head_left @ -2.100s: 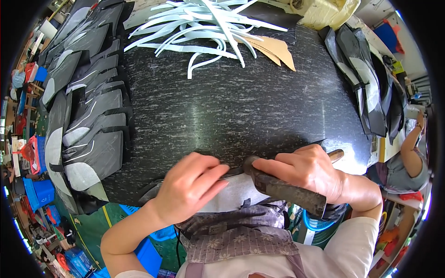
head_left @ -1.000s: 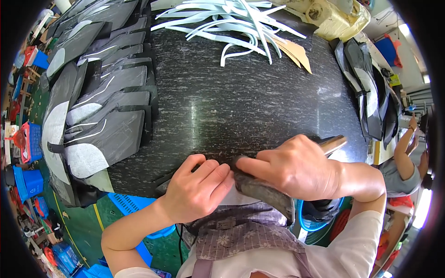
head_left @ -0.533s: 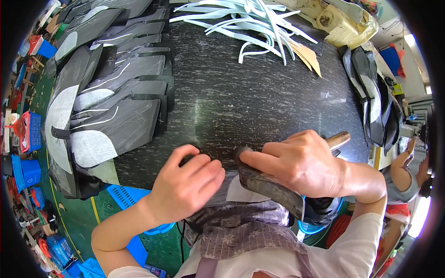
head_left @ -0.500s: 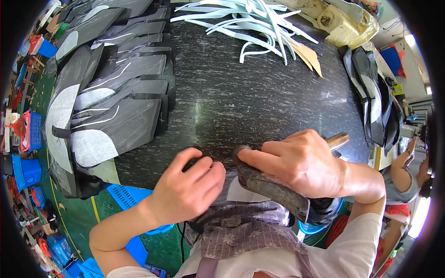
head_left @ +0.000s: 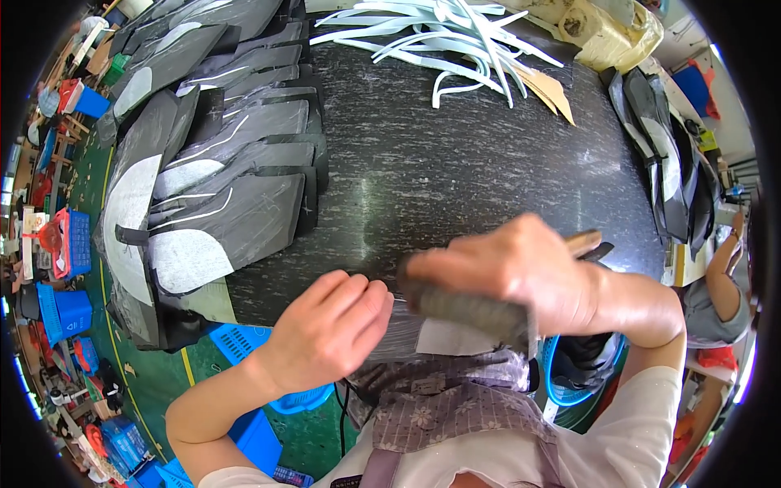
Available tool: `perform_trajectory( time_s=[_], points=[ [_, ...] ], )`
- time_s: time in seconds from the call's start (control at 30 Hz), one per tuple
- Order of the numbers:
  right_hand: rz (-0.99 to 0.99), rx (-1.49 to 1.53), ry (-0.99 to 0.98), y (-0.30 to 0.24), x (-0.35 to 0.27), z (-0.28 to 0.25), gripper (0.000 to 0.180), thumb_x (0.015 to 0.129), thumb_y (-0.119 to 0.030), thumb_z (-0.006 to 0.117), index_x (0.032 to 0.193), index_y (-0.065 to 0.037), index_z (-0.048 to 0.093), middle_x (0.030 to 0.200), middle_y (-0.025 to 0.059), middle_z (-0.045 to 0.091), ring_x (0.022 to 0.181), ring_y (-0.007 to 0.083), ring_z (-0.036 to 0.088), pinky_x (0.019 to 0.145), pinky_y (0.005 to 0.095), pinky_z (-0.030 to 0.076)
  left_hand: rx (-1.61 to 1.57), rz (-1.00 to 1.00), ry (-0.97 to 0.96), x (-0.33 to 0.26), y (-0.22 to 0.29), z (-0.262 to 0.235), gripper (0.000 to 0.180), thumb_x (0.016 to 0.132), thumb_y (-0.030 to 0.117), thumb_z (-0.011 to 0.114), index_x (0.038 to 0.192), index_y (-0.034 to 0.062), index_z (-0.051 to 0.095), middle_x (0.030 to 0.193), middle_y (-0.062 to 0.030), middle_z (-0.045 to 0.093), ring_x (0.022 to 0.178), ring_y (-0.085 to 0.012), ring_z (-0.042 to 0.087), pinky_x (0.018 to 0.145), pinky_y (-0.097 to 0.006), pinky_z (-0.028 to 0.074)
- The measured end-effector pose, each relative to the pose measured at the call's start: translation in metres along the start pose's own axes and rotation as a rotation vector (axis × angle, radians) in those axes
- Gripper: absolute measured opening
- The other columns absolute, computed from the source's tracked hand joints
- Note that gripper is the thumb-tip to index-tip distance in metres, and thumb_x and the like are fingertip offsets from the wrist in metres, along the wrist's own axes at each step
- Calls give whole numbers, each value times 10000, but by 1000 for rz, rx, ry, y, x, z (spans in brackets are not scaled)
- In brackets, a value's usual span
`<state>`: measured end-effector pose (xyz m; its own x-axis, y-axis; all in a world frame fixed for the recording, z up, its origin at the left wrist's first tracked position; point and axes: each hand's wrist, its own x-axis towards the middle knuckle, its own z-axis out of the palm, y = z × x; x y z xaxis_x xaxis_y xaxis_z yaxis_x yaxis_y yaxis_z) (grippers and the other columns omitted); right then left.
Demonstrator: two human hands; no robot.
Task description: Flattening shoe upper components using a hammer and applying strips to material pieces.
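My left hand point(head_left: 325, 333) presses flat on a thin grey and white cut piece point(head_left: 443, 337) that overhangs the near edge of the dark speckled table point(head_left: 455, 171). My right hand point(head_left: 521, 272) is closed round a dark tool point(head_left: 468, 309) with a wooden handle end point(head_left: 587, 239) sticking out to the right. The tool is blurred and lies just above the piece, beside my left fingertips. What lies under the right hand is hidden.
Stacks of grey, black and white cut pieces point(head_left: 220, 171) cover the table's left side. White curved strips point(head_left: 439, 37) and tan pieces point(head_left: 549, 89) lie at the far edge, with more dark pieces point(head_left: 671, 171) at the right. Blue crates point(head_left: 73, 313) stand on the green floor. Another person point(head_left: 720, 285) sits at the right.
My right hand with the tool has shifted slightly and is now blurred with motion over the piece. My left hand stays pressed at the table edge.
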<state>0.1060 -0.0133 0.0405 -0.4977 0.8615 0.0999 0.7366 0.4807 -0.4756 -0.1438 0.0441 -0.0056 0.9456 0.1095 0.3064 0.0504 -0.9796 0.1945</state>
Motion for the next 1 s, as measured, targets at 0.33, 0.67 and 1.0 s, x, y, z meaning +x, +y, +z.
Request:
perform_trajectory(
  time_s=[0.33,0.67,1.0],
  points=[
    [-29,26,-31,-10,1,18,151,867,-219,656,926,-105,576,634,50,569,530,271,635,442,395,498,-336,-431,82,-18,-10,-4,357,691,140,828,1014,84,688,1049,-54,606,975,-248,573,897,-412,402],
    [0,25,0,-13,11,15,142,860,-212,650,935,-116,576,631,43,562,547,258,647,441,391,503,-255,-350,196,-28,0,7,328,739,114,805,1041,47,694,1029,-57,645,922,-231,604,875,-415,418],
    [-27,-149,-25,-17,26,21,172,872,-246,661,884,-117,548,632,24,548,523,228,635,426,368,495,-153,-366,234,-33,13,8,334,745,13,760,1057,-59,663,1056,-133,622,860,-272,618,721,-346,544]
  ],
)
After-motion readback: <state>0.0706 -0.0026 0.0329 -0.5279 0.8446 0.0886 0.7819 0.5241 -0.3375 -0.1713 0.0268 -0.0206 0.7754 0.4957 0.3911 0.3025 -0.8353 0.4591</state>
